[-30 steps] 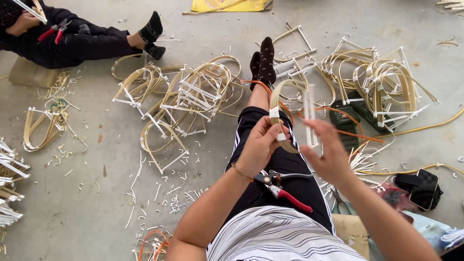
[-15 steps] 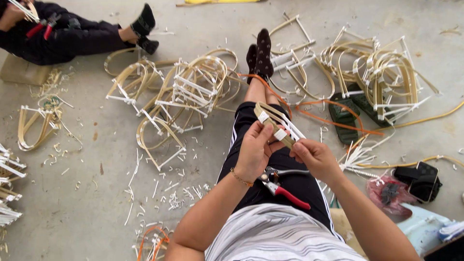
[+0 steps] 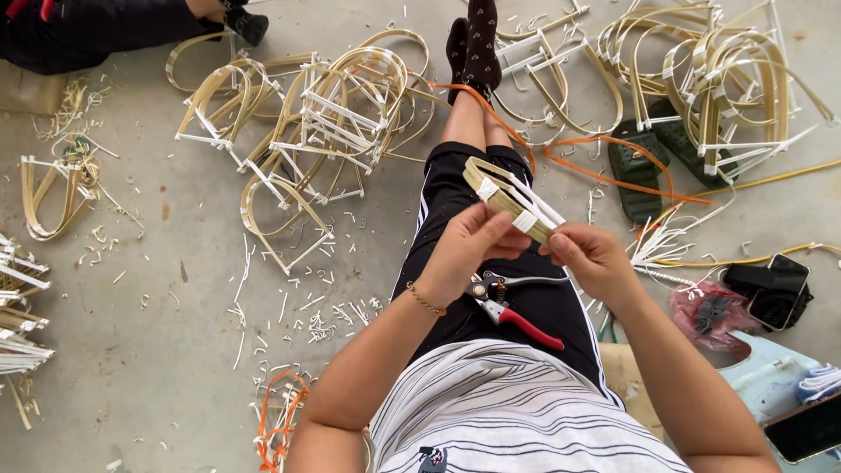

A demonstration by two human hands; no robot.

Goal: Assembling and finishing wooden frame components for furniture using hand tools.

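- Left hand: closed around the bundle of flat bamboo strips, gripping its near end; thumb lies on top, by the white tape band.
- Right hand: fingers pinched narrow on the same near end of the bundle, right at the white tape. Whether it holds anything else, can't tell.
- Bundle sits over the person's lap, centre of view, angled from the hands up and left toward the knees. Far end is curved, with a second white tape band there.
- Red-handled pruning shears lie on the lap just near of the hands, touched by neither hand.
- Thin bracelet on the left wrist.
- Person sits on the concrete floor, legs stretched out away from the camera, dark patterned socks at far centre.
- Orange strap runs from the ankles across to the right, past a green sandal.
- Piles of bent bamboo frames with white ties: one far left of the legs, another far right.
- Offcuts and white scraps scattered on the floor left of the lap.
- Right, near: black pouch, pink plastic bag.
- Far left corner: another person's dark-clothed legs, well apart from the hands.
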